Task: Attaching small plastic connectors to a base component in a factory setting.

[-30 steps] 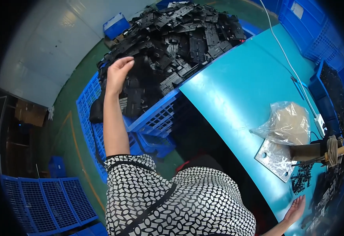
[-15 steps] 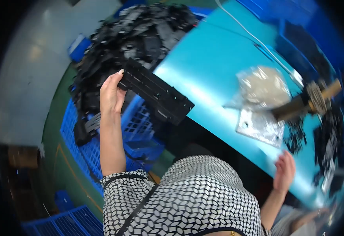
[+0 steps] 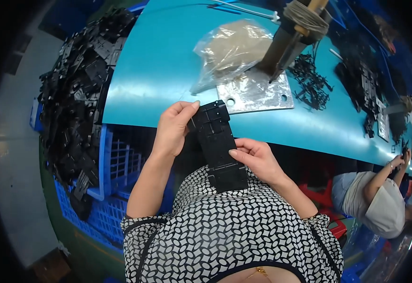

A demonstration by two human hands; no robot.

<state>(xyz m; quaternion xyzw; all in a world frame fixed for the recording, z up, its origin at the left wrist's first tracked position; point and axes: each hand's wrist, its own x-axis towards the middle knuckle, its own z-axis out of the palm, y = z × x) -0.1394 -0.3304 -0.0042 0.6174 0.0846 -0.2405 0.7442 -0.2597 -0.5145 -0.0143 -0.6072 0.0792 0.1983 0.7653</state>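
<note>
A long black moulded plastic part point(image 3: 219, 144) is held between my two hands, just off the front edge of the blue-green table. My left hand point(image 3: 174, 126) grips its upper left edge, thumb on the face. Lower down, my right hand point(image 3: 257, 159) pinches the opposite edge, with the fingers partly behind the part. Beyond it on the table lies a metal plate point(image 3: 255, 96) with holes, bearing an upright dark metal post point(image 3: 281, 49) wrapped with cord. A clear plastic bag point(image 3: 236, 47) with beige contents rests beside the post.
At left, blue crates point(image 3: 103, 165) hold a tall heap of similar black parts point(image 3: 81, 89). Small black pieces point(image 3: 309, 78) lie right of the plate. Another person point(image 3: 373, 198) works at the table's far right. A white cable point(image 3: 248, 12) crosses the table's back.
My left hand has brought the black part from beside the heap toward the table's middle, turning it more upright. My right hand has come in from the right and taken hold. The view has swung right.
</note>
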